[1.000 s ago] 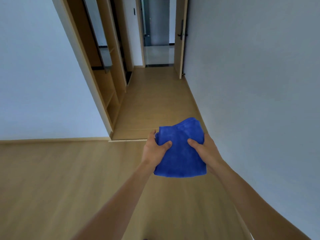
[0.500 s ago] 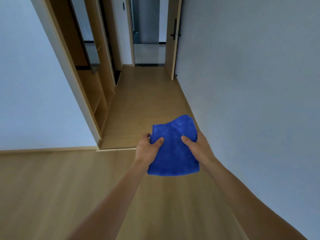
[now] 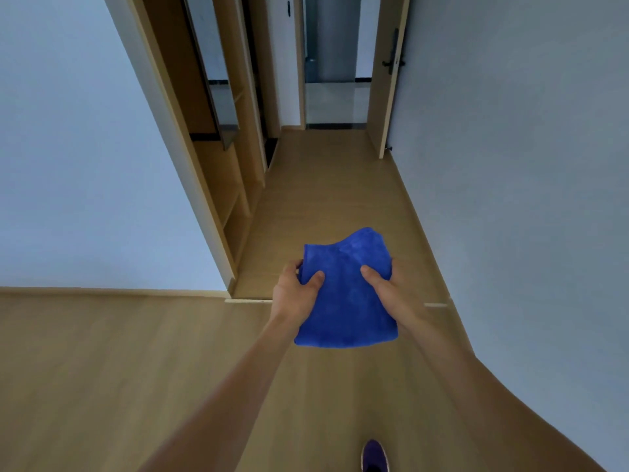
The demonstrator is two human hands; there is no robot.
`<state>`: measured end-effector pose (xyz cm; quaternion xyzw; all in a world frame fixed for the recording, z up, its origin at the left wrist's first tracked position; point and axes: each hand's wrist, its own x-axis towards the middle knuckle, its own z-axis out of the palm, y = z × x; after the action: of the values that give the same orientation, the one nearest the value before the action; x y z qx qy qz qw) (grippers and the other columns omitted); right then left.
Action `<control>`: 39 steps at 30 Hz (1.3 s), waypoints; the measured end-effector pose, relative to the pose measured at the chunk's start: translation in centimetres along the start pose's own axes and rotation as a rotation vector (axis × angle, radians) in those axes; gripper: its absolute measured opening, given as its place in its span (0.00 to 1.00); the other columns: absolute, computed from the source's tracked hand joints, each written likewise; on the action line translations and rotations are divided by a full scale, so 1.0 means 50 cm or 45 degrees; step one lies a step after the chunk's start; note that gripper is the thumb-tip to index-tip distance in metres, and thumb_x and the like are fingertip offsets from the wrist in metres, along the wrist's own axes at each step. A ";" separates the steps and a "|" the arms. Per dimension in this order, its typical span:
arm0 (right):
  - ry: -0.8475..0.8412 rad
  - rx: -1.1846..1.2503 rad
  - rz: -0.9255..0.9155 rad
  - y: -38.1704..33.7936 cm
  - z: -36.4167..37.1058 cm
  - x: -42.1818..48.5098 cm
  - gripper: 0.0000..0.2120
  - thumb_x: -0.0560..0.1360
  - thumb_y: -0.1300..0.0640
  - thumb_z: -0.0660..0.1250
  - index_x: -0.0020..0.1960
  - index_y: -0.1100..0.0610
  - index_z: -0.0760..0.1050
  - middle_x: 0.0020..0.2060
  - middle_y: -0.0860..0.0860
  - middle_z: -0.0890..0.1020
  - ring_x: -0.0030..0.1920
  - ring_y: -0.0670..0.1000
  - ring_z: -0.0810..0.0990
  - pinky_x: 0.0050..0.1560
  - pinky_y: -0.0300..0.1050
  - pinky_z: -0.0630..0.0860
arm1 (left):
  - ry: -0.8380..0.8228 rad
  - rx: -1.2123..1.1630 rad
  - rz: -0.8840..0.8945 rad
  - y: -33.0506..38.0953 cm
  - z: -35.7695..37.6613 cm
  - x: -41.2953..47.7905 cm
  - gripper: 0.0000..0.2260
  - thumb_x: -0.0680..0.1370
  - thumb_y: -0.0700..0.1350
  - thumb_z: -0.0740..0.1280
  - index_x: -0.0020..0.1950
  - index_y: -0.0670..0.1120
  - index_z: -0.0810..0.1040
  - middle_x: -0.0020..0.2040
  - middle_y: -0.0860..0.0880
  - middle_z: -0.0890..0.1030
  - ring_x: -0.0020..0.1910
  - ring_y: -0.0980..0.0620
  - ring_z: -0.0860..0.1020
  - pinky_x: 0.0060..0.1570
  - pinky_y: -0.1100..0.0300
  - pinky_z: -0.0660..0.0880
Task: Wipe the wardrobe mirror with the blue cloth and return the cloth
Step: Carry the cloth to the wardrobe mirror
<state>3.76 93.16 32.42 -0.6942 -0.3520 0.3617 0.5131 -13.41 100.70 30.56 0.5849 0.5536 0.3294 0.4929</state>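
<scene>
**Q:** Where does the cloth sit, and how do you hold it?

**A:** The blue cloth [image 3: 347,301] hangs in the air in front of you, above the wooden floor [image 3: 102,369] and touching no surface. Your left hand [image 3: 294,294] grips its left edge, with the thumb [image 3: 315,279] pressed on top and the fingers curled round the edge. Your right hand [image 3: 394,294] grips the right edge the same way, thumb [image 3: 369,272] on top. Its other fingers lie under the fabric and cannot be seen. The cloth is folded to a rough square. Its far edge rises in a soft hump and its near edge droops below your wrists.

**Q:** What lies around you?

**A:** The wardrobe [image 3: 235,185] stands ahead on your left, well apart from the cloth, with open wooden shelves below. A reflective panel, apparently the mirror [image 3: 218,46], is set in its upper part. A pale wall [image 3: 510,165] runs along your right. At the end of the corridor a wooden door [image 3: 388,80] stands open, with a dark handle [image 3: 393,61]. A light threshold strip [image 3: 248,301] crosses the floor just beyond your left hand. One dark shoe [image 3: 373,454] shows at the lower edge of the view.
</scene>
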 end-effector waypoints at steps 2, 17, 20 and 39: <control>0.004 -0.027 0.002 0.000 0.003 0.056 0.04 0.78 0.45 0.68 0.48 0.41 0.73 0.43 0.38 0.81 0.39 0.27 0.78 0.34 0.32 0.72 | 0.016 -0.005 -0.017 0.008 0.012 0.039 0.15 0.81 0.52 0.70 0.66 0.56 0.72 0.52 0.61 0.78 0.48 0.61 0.79 0.39 0.64 0.73; -0.179 0.056 -0.072 -0.099 -0.030 0.468 0.05 0.78 0.46 0.68 0.52 0.41 0.73 0.48 0.37 0.81 0.45 0.36 0.81 0.41 0.35 0.71 | 0.047 -0.215 0.044 0.145 0.125 0.348 0.19 0.82 0.52 0.68 0.70 0.63 0.67 0.57 0.63 0.78 0.53 0.57 0.82 0.45 0.61 0.78; -0.200 0.059 -0.070 -0.112 -0.010 0.533 0.06 0.78 0.46 0.69 0.51 0.41 0.72 0.47 0.37 0.81 0.39 0.30 0.80 0.38 0.32 0.71 | 0.065 -0.222 0.056 0.155 0.123 0.412 0.19 0.82 0.51 0.68 0.69 0.64 0.67 0.58 0.63 0.78 0.54 0.57 0.81 0.47 0.60 0.79; -0.165 -0.010 -0.122 -0.225 0.229 0.997 0.08 0.77 0.49 0.70 0.52 0.41 0.72 0.50 0.38 0.80 0.49 0.39 0.79 0.44 0.38 0.72 | 0.082 -0.193 0.097 0.207 0.012 0.952 0.22 0.82 0.49 0.69 0.75 0.55 0.66 0.55 0.65 0.75 0.51 0.63 0.78 0.41 0.69 0.74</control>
<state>16.97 143.81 33.86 -0.6536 -0.4187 0.3796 0.5033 -1.42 147.86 32.48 0.5555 0.5201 0.4076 0.5048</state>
